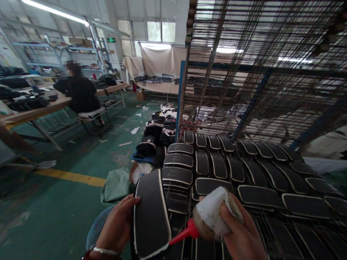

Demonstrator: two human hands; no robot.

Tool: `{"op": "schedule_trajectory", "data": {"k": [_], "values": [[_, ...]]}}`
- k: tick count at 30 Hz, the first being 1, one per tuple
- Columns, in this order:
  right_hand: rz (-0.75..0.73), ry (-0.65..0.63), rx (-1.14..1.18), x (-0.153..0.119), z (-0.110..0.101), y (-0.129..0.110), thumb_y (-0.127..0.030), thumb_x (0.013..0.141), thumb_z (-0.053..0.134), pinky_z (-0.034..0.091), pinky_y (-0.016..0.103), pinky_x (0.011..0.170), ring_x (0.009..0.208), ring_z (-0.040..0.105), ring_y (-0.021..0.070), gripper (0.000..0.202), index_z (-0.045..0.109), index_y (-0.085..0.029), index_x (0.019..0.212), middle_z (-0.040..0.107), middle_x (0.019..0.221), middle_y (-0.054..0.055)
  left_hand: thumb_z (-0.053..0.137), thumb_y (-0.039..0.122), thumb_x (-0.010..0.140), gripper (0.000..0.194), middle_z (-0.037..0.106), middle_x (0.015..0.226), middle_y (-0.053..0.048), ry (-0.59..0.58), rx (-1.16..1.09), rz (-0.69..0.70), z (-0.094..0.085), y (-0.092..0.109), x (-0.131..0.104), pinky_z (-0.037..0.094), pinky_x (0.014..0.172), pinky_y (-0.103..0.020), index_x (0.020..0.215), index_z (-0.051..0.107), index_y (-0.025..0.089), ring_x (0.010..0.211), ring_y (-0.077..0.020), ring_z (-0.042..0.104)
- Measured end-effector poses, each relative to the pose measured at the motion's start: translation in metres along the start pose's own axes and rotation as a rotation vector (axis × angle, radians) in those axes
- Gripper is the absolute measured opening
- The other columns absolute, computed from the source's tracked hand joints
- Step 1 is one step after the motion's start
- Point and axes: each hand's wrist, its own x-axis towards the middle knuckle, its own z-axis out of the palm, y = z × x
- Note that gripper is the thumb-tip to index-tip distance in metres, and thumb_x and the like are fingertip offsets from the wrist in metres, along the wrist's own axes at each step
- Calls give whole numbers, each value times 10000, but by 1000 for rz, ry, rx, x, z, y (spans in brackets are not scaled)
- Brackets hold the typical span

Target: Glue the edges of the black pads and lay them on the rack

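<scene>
My left hand (pixel 120 217) grips the left edge of a black curved panel (pixel 148 213), its thumb on the upper face and the other fingers hidden behind. A whitish line of glue runs around the panel just inside its border. In my right hand (pixel 241 231) is a squeeze glue bottle (pixel 213 213) wrapped in white, tilted with its red nozzle (pixel 184 232) pointing left. The nozzle tip is at the panel's lower right edge, on or very close to the glue line. Fingers are wrapped around the bottle.
Rows of similar glue-edged black panels (pixel 260 195) lie on a wire rack to the right. Raised wire shelves (pixel 264 57) with blue bars slope above them. A green bag (pixel 116 185) and dark bundles (pixel 152 138) lie on the floor. A person (pixel 80 89) sits at a long table (pixel 52 104).
</scene>
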Motion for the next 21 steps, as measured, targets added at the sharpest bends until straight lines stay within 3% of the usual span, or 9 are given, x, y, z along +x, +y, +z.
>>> {"op": "schedule_trajectory", "data": {"k": [5,13,18,21], "values": [[-73,63,37,9,-3,-5,-423,726,852,538,531,871,990,661,336,397,688,-287,1062,734,1013,81,597,32,794,139,748,648,-35,24,-17,-9,-3,-11,1,616,584,-311,902,627,113,600,-215,735],[-217,66,57,16,-10,-8,-406,817,788,520,489,926,1025,655,288,349,656,-300,1122,724,1071,73,549,-57,798,355,743,647,3,57,-209,6,1,-31,1,604,531,-215,1121,579,87,578,-170,733],[-233,26,59,12,-24,4,-390,841,768,529,484,906,1058,647,293,413,606,-278,1203,710,1121,100,498,-80,826,288,719,590,10,106,-264,38,5,-36,3,576,450,-166,1020,618,96,469,-132,691],[-200,-7,54,6,-30,11,-361,857,760,515,440,924,1118,618,283,413,589,-283,1224,693,1168,107,487,-93,826,305,740,631,-12,99,-272,43,6,-37,5,597,468,-199,1036,617,86,516,-157,717]]}}
